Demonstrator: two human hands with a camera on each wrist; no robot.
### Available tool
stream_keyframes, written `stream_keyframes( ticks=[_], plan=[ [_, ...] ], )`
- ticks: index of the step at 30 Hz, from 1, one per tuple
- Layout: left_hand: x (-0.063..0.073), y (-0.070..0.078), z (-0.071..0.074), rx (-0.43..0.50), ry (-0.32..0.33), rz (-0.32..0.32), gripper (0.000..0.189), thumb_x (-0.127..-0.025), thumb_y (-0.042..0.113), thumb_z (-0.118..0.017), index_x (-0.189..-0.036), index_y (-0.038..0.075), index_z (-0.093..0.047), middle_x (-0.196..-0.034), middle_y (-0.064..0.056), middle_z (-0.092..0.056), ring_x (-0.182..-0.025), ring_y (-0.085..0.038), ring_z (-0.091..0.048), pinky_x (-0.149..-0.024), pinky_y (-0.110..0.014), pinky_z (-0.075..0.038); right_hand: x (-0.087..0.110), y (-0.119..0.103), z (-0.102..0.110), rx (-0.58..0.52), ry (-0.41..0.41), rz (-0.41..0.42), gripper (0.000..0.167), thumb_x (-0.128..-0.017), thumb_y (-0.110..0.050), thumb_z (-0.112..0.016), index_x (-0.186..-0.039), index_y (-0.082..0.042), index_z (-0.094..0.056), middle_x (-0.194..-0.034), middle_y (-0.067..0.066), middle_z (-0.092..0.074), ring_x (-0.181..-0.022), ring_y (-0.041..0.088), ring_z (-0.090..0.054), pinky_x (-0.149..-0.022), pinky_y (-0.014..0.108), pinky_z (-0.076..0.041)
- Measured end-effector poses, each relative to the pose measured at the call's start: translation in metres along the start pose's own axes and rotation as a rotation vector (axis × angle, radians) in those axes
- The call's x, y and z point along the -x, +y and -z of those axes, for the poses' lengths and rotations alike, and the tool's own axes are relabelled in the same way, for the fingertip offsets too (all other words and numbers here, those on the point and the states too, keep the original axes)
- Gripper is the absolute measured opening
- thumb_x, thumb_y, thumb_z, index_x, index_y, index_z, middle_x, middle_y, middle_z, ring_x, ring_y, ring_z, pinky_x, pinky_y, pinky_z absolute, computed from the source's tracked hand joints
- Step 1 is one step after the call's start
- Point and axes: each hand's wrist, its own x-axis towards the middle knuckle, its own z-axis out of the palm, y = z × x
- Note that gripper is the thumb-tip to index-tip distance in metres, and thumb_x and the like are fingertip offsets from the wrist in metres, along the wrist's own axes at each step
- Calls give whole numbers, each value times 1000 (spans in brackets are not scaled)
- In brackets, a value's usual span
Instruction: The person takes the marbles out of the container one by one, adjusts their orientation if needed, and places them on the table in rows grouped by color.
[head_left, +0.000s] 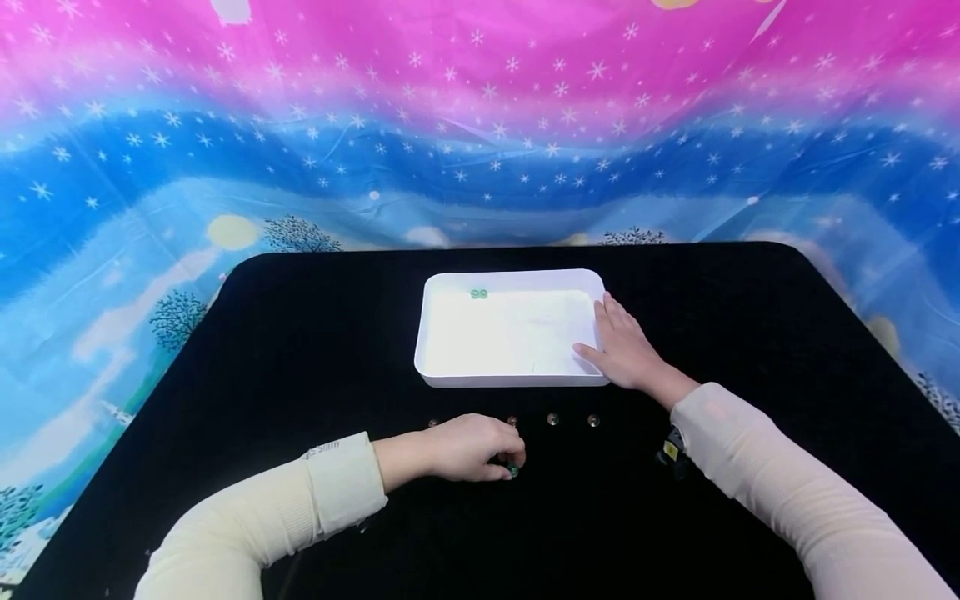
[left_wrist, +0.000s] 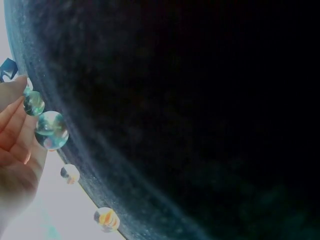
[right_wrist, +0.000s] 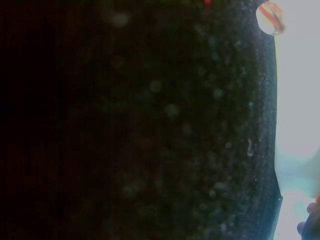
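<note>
A green glass marble [head_left: 513, 472] shows at the thumb and curled index finger of my left hand [head_left: 476, 448], low over the black table. In the left wrist view this hand [left_wrist: 20, 145] has a greenish marble [left_wrist: 34, 103] at its fingertips, and a bigger-looking clear green marble [left_wrist: 52, 130] appears just below. My right hand [head_left: 628, 350] rests on the right rim of a white tray [head_left: 517, 381], fingers extended along the side and thumb reaching over the inside. Two green marbles [head_left: 478, 293] sit together by the tray's back wall.
Between the tray and my left arm lies a row of marbles, including one brownish marble [head_left: 552, 419] and another [head_left: 594, 421] farther right. An orange-streaked marble [right_wrist: 270, 18] shows in the right wrist view. Behind the black table [head_left: 337, 333] hangs a patterned cloth [head_left: 480, 125].
</note>
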Motion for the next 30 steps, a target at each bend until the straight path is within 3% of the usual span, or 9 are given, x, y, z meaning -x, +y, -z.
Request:
stream_keyframes(
  ticks=[10,20,25,30],
  plan=[
    [0,1,0,6,-2,10,12,-76,19,-66,-85,17,-59,-79,11,-54,-73,3,-47,-69,-9,-36,1,0,0,18,3,-3,83,-87,-48,-38,-135,8,0,-139,24,10,-127,35,5,-98,49,-5],
    [3,-2,3,202,-11,44,16,-77,15,-65,-92,12,-60,-87,7,-55,-80,2,-51,-72,-8,-36,-1,0,0,17,-8,-14,83,-87,-48,-39,-134,8,0,-139,23,10,-127,35,5,-99,49,-4],
    [3,-5,5,252,25,53,18,-77,13,-64,-94,10,-60,-90,6,-56,-82,2,-51,-78,-10,-36,-2,0,0,15,-14,-19,84,-87,-49,-39,-135,8,1,-139,23,12,-127,34,6,-99,49,-4],
    [4,-8,11,289,89,42,19,-77,11,-64,-95,7,-61,-89,4,-57,-81,0,-52,-74,-11,-38,-2,0,0,9,-17,-24,84,-87,-49,-39,-135,8,1,-139,22,12,-127,34,6,-99,49,-4]
  ],
)
